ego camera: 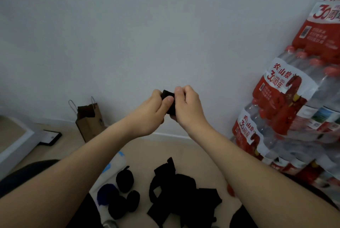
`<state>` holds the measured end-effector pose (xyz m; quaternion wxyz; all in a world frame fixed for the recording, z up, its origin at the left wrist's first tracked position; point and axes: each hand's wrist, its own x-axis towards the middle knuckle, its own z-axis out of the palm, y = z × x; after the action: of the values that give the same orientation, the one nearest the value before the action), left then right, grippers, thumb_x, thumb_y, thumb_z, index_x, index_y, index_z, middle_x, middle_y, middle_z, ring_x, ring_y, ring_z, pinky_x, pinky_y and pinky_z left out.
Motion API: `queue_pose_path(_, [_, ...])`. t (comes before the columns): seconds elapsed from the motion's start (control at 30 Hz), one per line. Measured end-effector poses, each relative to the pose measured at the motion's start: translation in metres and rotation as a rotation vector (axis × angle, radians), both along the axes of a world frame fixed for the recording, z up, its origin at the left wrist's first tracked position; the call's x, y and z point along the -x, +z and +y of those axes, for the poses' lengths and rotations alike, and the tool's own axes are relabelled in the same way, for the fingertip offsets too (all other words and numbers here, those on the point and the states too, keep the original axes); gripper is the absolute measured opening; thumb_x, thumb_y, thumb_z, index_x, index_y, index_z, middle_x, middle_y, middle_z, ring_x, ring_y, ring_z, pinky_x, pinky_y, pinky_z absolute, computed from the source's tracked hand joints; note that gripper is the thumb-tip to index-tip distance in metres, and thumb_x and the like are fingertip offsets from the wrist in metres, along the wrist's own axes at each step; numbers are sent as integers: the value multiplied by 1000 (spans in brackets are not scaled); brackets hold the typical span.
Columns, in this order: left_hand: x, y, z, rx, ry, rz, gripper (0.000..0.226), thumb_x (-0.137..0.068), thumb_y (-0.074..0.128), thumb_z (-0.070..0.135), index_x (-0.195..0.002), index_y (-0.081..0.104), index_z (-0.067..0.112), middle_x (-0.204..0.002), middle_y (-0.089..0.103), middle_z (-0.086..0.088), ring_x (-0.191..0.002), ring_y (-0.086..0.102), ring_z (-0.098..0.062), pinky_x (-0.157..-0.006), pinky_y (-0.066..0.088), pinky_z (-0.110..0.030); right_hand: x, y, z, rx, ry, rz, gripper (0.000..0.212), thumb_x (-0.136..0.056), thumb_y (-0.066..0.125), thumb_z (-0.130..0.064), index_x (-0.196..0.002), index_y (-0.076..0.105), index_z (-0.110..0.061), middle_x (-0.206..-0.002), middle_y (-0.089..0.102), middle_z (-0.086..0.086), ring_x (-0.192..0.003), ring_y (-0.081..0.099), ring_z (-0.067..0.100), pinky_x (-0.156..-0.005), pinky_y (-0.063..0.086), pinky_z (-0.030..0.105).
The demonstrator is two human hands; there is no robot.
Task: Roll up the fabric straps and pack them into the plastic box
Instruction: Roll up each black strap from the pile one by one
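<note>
both hands are raised together: the left hand (150, 115) and right hand (187, 106) curl fingers and thumbs round a small black strap roll (167, 93), pinched between them. on the floor (195, 154) below, loose black straps (182, 191) lie heaped, with rolled straps (125, 178) just beside them. a paper bag (90, 119) stands at the floor's wall edge

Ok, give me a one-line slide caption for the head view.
The left hand and right hand hold a rolled black strap above loose straps on the floor.
</note>
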<state>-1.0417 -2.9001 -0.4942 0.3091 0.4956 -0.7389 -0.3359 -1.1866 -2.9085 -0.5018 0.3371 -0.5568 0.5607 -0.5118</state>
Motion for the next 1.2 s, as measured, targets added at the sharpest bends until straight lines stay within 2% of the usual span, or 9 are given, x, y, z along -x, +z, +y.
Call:
queue_pose_path(0.07, [-11,-12,11,-22,-23,-120,30,-116,36,43,-107,44,15,-80,58,4,-59,50,-4,-62,41,-29,1,-16,11,-117,128,2,26,-115,39,-31,-97,47,-15,-102,65,16,-70,66,33,-52,54,35])
queue_pose_path(0.17, [-31,-36,24,-116,-134,-372,28,-114,43,43,-117,47,15,-89,66,-1,-72,62,-12,-70,48,-33,8,-51,33,-301,365,148,25,-117,35,-31,-120,50,-11,-111,69,20,-76,74,32,-60,59,39])
queue_pose_path(0.4, [-70,-154,51,-319,-278,-831,42,-95,76,39,-132,60,26,-130,64,0,-118,62,-24,-99,52,-38,39,-127,50,-503,660,901,26,-107,57,-20,-127,73,-15,-108,69,-1,-97,64,16,-81,44,23])
queue_pose_path(0.6, [-80,-282,93,-450,-74,-837,27,-95,73,31,-117,60,22,-117,51,-2,-94,59,-25,-81,54,-39,53,-217,54,-713,499,1117,10,-100,54,-16,-103,63,-18,-119,69,14,-107,68,34,-83,54,33])
queue_pose_path(0.73, [-80,-331,110,-450,55,-829,29,-101,66,22,-128,57,15,-133,46,-9,-99,61,-31,-86,57,-44,66,-287,87,-974,266,887,12,-101,58,-17,-103,54,-7,-110,62,13,-98,66,33,-74,52,34])
queue_pose_path(0.9, [-71,-355,112,-435,156,-866,56,-103,63,4,-152,35,12,-141,39,-17,-99,64,-42,-76,55,-49,80,-350,129,-961,-271,568,75,-98,72,-23,-156,25,-12,-151,35,25,-126,51,48,-100,51,51])
queue_pose_path(1.0, [-67,-362,107,-431,171,-880,61,-101,64,-1,-152,32,12,-143,36,-19,-97,65,-42,-71,51,-46,90,-375,134,-1024,-359,169,90,-97,78,-21,-164,20,-5,-155,46,23,-136,53,43,-114,48,46])
queue_pose_path(1.13, [-68,-365,101,-370,183,-1022,47,-97,72,13,-135,44,13,-130,49,-13,-86,66,-32,-61,46,-38,100,-386,127,-1075,-384,-215,67,-92,86,-17,-149,55,-1,-141,67,17,-123,66,35,-114,53,50])
queue_pose_path(1.2, [-65,-362,99,-284,179,-1028,24,-96,69,32,-99,52,15,-100,61,-6,-74,64,-26,-56,43,-35,101,-384,121,-1034,-430,-258,65,-93,84,-17,-149,56,-2,-140,67,16,-121,66,31,-113,53,45])
